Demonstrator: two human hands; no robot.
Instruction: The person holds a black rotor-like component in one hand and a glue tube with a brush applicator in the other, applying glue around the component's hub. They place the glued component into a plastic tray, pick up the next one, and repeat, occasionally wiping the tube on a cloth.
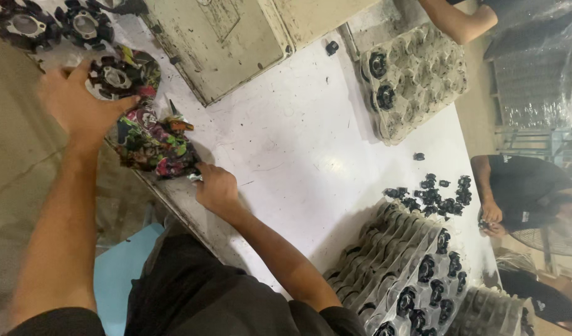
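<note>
1. Our left hand [80,102] reaches out past the near-left corner of the desk [286,143] and closes on a round black wheel-like part [116,78] with a pale hub, thumb on one side and fingers on the other, so the part is held off the surface rather than lying flat.
2. Our right hand [216,186] sits at the near edge of the desk, fingers curled onto the end of a crumpled multicoloured printed wrapper [150,140]; it seems to pin the wrapper down so that it does not slide off the edge.
3. That wrapper lies between our two hands, touching both, bunched up along the near edge just under the held part.
4. Two more black round parts [52,25] of the same kind rest side by side beyond the left hand, at the left end of the desk, close enough to be picked one after another.
5. A worn greenish flat panel [217,43] lies along the far-left stretch of the desk, just beside the wrapper.
6. At the far edge a moulded pale tray [423,93] has many cups, nearly all empty; two small black pieces sit in cups on its left side.
7. A loose heap of small black pieces [432,196] lies toward the right end.
8. Stacked clear trays [398,274] at the near-right corner lean one on another, the uppermost holding rows of black pieces.
9. Another person's hands [491,218] work at the right end, and a bare arm [454,22] reaches in by the moulded tray.
</note>
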